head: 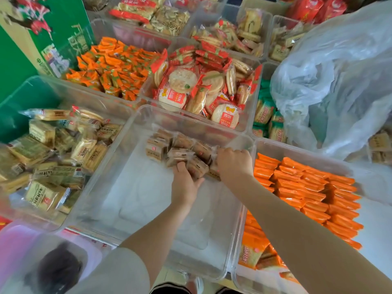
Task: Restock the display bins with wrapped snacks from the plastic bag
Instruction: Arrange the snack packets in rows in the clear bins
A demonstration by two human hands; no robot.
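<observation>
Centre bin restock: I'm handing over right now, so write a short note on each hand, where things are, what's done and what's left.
Left hand: grips brown wrapped snacks at the far end of the centre clear bin.
Right hand: curled over the same pile by the bin's right wall.
Plastic bag: lies over the bins at far right.
Done: one small cluster is in.
Left: most of the bin floor is bare; keep filling.

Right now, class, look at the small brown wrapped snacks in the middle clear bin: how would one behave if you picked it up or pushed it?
The brown wrapped snacks look blocky, so they would probably slide, not roll. Their glossy film likely makes them slippery. The left hand grips several at once, suggesting they are light.
</observation>
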